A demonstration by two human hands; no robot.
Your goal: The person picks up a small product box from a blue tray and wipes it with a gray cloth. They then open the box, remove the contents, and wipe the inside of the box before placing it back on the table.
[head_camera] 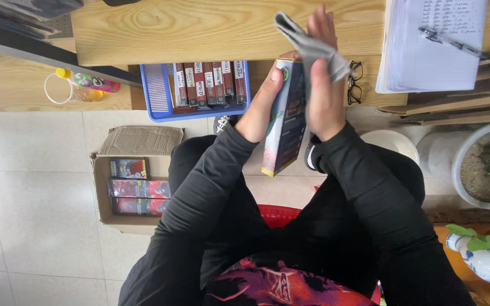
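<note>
My left hand [263,102] grips a tall, dark printed box [284,122] by its left edge and holds it upright over my lap. My right hand [323,85] presses a grey cloth [308,42] against the box's upper right side, fingers stretched up along it. Both arms are in black sleeves. The cloth's loose end sticks up to the left above the box.
A blue plastic basket [154,90] with several red boxes stands under a wooden shelf [199,28]. An open cardboard carton [102,192] with more boxes is on the tiled floor at left. Glasses [354,82], a notepad with a pen [432,39], a plant pot [483,164] and a vase [483,260] lie to the right.
</note>
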